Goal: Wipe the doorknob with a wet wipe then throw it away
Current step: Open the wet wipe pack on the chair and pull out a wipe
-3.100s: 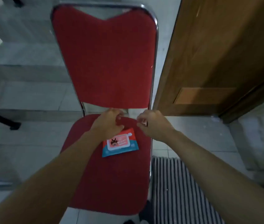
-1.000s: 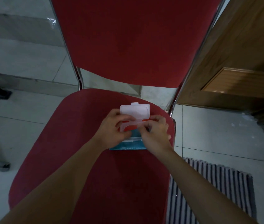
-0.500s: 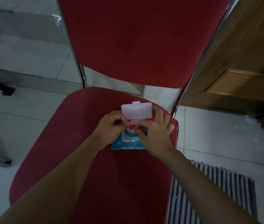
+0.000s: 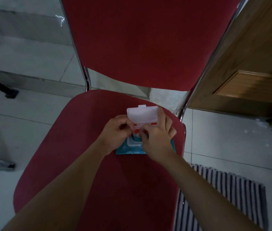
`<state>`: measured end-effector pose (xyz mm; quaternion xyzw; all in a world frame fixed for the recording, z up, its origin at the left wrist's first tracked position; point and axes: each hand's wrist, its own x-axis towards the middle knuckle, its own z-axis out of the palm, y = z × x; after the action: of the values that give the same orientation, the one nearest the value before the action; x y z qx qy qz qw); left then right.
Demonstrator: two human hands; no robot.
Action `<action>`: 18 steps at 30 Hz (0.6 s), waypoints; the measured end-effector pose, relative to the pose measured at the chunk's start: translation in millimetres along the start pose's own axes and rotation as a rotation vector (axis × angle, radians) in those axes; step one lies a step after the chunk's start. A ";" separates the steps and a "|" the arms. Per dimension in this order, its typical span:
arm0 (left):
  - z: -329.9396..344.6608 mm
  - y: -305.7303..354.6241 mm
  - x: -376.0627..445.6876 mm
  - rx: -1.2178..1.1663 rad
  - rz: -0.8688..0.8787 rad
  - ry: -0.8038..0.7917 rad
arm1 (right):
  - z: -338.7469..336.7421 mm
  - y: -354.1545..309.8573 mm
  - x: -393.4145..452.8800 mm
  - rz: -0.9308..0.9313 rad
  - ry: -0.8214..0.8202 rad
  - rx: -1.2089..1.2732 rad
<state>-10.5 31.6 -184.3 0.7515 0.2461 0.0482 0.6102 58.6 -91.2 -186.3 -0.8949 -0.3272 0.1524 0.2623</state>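
A teal and red wet wipe pack (image 4: pixel 128 150) lies on the red chair seat (image 4: pixel 85 147), near the seat's back right. Its white plastic lid (image 4: pixel 142 115) stands flipped open, away from me. My left hand (image 4: pixel 115 134) grips the pack's left side, thumb and fingers pinched at the opening. My right hand (image 4: pixel 157 139) covers the pack's right half, and its fingertips pinch at the opening, where a bit of white wipe shows. The doorknob is out of view.
The red chair back (image 4: pixel 148 39) with chrome frame rises straight ahead. A wooden door (image 4: pixel 248 64) stands to the right. A striped mat (image 4: pixel 223 197) lies on the tiled floor at lower right. A black stand foot (image 4: pixel 10 94) sits at left.
Earlier the pack lay shut on the seat. Both hands flipped its lid open, and the view moved closer. In the last half second my right fingers curled in toward the opening.
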 end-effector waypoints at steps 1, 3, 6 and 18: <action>0.2 -0.6 0.2 -0.010 0.000 0.003 | -1.0 1.4 0.8 0.046 -0.029 0.041; -0.1 -3.0 1.3 -0.010 -0.012 0.015 | -6.9 5.2 2.8 0.140 -0.078 0.164; 0.0 -4.8 2.5 0.016 -0.033 0.018 | -14.6 11.9 6.4 0.224 -0.088 0.380; 4.8 -2.3 1.0 0.117 -0.084 0.055 | -32.8 18.6 10.4 0.540 0.141 1.306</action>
<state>-8.5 28.0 -187.9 0.7734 0.2964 0.0288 0.5596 90.3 -108.5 -171.1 -0.6124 0.0819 0.3188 0.7188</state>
